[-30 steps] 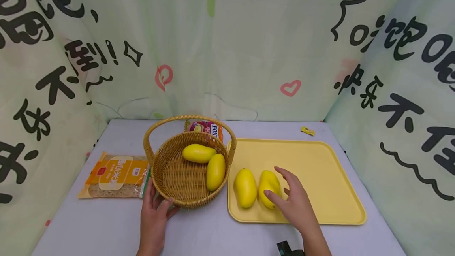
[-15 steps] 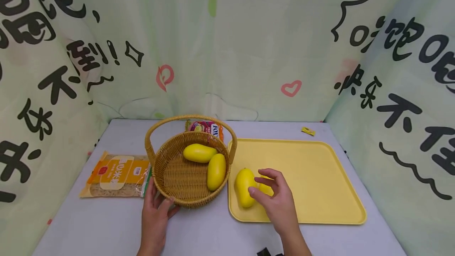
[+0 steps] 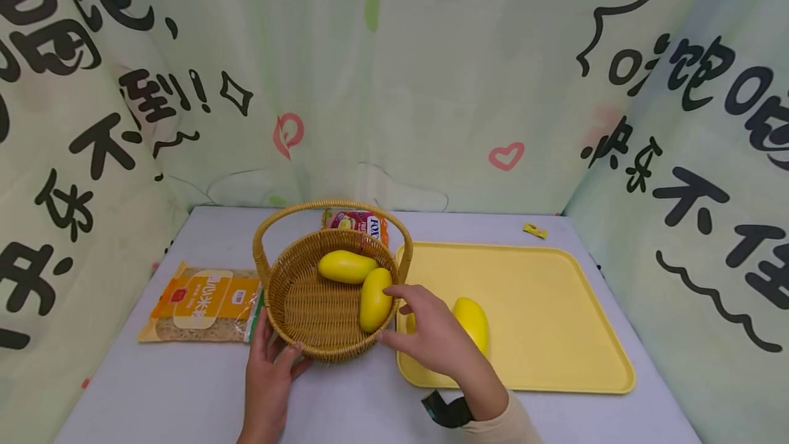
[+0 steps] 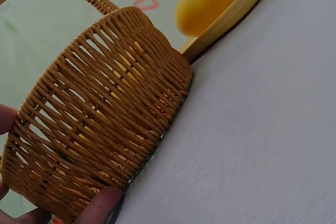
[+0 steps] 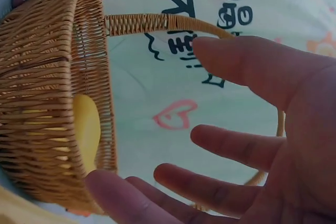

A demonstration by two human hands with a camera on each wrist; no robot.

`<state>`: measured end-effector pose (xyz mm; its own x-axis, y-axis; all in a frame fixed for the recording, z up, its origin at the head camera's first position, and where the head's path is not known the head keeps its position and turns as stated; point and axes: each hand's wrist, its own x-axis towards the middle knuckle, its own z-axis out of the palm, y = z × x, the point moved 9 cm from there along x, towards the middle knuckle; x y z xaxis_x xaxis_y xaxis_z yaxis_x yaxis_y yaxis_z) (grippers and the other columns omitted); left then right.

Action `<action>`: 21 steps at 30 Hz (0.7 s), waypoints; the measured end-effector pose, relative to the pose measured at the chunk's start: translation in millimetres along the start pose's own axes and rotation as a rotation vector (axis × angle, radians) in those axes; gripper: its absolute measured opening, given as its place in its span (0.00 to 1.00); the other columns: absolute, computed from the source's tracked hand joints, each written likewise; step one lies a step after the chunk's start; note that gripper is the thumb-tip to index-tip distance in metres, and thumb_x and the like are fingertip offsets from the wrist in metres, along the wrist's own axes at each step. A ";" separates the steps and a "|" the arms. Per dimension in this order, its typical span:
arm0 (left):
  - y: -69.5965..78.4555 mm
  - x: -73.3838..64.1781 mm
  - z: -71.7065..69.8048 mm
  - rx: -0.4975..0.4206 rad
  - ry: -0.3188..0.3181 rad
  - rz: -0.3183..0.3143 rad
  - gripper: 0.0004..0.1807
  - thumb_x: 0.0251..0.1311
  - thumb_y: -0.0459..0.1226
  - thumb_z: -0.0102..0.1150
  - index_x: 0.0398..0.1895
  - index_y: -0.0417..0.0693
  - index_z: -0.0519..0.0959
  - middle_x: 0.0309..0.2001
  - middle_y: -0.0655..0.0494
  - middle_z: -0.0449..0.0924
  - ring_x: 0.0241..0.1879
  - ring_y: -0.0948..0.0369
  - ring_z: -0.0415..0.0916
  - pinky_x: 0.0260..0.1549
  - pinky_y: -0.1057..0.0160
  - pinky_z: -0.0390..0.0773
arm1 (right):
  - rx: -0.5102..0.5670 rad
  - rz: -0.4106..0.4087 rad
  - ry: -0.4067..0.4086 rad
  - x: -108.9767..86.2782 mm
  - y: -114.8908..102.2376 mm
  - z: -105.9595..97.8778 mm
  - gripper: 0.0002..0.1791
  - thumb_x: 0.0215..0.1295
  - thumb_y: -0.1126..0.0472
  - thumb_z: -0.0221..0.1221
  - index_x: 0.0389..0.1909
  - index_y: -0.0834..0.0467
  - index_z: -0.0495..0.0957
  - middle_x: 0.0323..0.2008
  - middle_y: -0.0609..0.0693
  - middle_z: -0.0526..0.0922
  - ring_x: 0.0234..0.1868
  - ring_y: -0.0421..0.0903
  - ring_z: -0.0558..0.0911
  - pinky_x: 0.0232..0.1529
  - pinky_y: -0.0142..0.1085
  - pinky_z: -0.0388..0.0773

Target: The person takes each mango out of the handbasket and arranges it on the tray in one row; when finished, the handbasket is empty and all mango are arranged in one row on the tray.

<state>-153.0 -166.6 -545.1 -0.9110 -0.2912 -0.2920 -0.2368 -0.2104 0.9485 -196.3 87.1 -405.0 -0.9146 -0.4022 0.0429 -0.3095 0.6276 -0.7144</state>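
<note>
Mangoes [image 3: 348, 266], two, lie in the basket [image 3: 306, 310] your left hand [image 3: 269, 375] grips. Your right hand [image 3: 434, 334] is at its rim, fingers wide, holding nothing. You seem to be reaching for one; likely a soft grip comes next. Two more [image 3: 472, 324] sit on the tray [image 3: 548, 321].

Enclosed behind and on both sides of the cloth-covered table [image 3: 592, 423] by pale green curtains [image 3: 444, 74]. Printed with black lettering [image 3: 703, 184] to the table's left and right, with a pink heart [image 3: 507, 156] beyond its far edge. Lit softly.
</note>
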 end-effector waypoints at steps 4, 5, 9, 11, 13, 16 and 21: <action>-1.0 0.0 0.4 0.006 0.001 -0.012 0.53 0.72 0.30 0.53 0.85 0.83 0.38 0.88 0.64 0.39 0.78 0.50 0.60 0.51 0.56 0.88 | -0.063 -0.027 -0.040 22.0 -15.2 6.0 0.34 0.61 0.51 0.74 0.67 0.58 0.77 0.63 0.56 0.82 0.56 0.54 0.82 0.57 0.50 0.83; -0.9 -0.1 0.6 0.006 0.002 -0.015 0.53 0.71 0.30 0.53 0.85 0.83 0.38 0.88 0.65 0.39 0.78 0.50 0.60 0.51 0.56 0.88 | -0.080 -0.022 -0.051 27.5 -17.7 8.3 0.34 0.61 0.51 0.74 0.67 0.58 0.77 0.64 0.57 0.82 0.58 0.56 0.81 0.60 0.51 0.82; -0.2 -0.4 0.9 0.015 0.002 -0.019 0.53 0.71 0.30 0.52 0.86 0.82 0.37 0.88 0.64 0.38 0.78 0.50 0.59 0.53 0.54 0.88 | -0.167 -0.004 -0.085 49.5 -21.6 19.7 0.35 0.59 0.53 0.75 0.66 0.58 0.78 0.67 0.60 0.78 0.63 0.58 0.79 0.65 0.54 0.81; -0.4 -0.3 0.6 0.015 0.002 -0.021 0.53 0.71 0.30 0.52 0.86 0.82 0.37 0.88 0.64 0.38 0.78 0.49 0.59 0.54 0.53 0.88 | -0.214 0.008 -0.110 58.4 -21.8 26.0 0.35 0.58 0.52 0.76 0.65 0.59 0.78 0.66 0.62 0.77 0.62 0.58 0.79 0.64 0.54 0.82; -1.0 0.1 0.0 0.014 0.002 -0.025 0.53 0.71 0.30 0.52 0.86 0.82 0.37 0.88 0.64 0.38 0.78 0.49 0.59 0.54 0.53 0.87 | -0.255 0.026 -0.137 66.8 -21.7 31.2 0.34 0.57 0.52 0.76 0.64 0.60 0.80 0.64 0.62 0.78 0.59 0.56 0.79 0.62 0.52 0.83; -1.3 0.1 -0.3 0.014 0.000 -0.024 0.54 0.71 0.30 0.52 0.85 0.82 0.37 0.88 0.64 0.38 0.78 0.49 0.59 0.54 0.53 0.88 | -0.326 0.065 -0.196 77.7 -20.2 39.8 0.34 0.57 0.51 0.77 0.62 0.60 0.81 0.60 0.61 0.78 0.56 0.54 0.79 0.59 0.49 0.84; -1.0 -0.8 0.5 0.012 -0.006 -0.016 0.53 0.71 0.29 0.52 0.85 0.83 0.37 0.88 0.65 0.39 0.78 0.50 0.59 0.54 0.53 0.88 | -0.427 0.155 -0.300 93.8 -11.7 53.5 0.35 0.55 0.50 0.79 0.62 0.58 0.81 0.58 0.60 0.78 0.52 0.53 0.77 0.54 0.46 0.84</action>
<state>-152.2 -165.7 -545.8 -0.9090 -0.2828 -0.3062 -0.2550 -0.2037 0.9452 -264.6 6.3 -429.9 -0.8627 -0.4168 -0.2866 -0.3124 0.8846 -0.3462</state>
